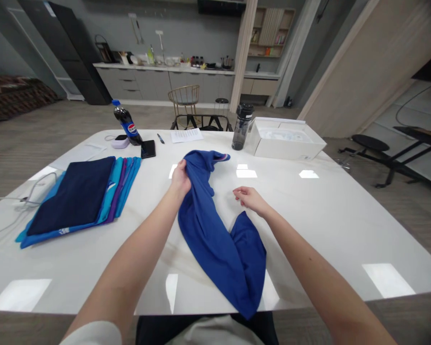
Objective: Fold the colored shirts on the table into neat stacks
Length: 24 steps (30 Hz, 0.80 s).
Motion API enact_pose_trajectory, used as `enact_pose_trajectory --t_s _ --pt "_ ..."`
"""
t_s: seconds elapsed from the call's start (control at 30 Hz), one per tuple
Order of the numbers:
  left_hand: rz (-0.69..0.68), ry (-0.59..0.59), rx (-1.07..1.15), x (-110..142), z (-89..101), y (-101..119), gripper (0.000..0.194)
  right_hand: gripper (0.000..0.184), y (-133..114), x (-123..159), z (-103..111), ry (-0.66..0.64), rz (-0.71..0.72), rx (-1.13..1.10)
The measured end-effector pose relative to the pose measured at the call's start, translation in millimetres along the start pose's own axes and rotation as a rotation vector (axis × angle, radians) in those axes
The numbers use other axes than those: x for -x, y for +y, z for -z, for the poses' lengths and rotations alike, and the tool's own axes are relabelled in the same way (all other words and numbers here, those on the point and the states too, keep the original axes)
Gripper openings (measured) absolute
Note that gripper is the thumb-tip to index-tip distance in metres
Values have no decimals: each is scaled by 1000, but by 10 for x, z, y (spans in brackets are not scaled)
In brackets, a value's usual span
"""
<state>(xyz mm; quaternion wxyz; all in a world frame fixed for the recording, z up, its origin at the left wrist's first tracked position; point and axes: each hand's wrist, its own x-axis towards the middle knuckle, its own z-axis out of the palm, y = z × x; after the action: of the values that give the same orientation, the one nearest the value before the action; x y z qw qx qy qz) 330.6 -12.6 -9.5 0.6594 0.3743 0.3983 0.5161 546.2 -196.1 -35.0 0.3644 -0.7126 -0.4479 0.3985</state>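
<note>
Blue garment [204, 230] lies bunched lengthwise on the white worktop [319, 249]. Left hand [180, 178] grips its upper end, fingers closed on the cloth; right hand [249, 200] hovers just beside it, fingers loosely spread, holding nothing. Folded clothes [79, 196] lie to the left; cola bottle [127, 122], water bottle [242, 126] and white box [285, 143] stand beyond.

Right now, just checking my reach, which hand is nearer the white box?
Right. The right hand is beside the blue garment, closer to the white box; the left hand grips the garment farther away.
</note>
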Motion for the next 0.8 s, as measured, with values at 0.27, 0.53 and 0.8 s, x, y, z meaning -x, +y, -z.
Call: enact_pose_trajectory --t_s 0.27,0.53,0.8 --pt "-305 355 -788 222 1010 304 32 29 -278 -533 -750 -5 284 369" --pt "-499 -137 -1502 149 422 -43 45 27 -599 -842 -1231 51 164 371" --pt "-416 -181 -1286 -238 277 -71 22 13 -453 -896 -1223 59 263 108"
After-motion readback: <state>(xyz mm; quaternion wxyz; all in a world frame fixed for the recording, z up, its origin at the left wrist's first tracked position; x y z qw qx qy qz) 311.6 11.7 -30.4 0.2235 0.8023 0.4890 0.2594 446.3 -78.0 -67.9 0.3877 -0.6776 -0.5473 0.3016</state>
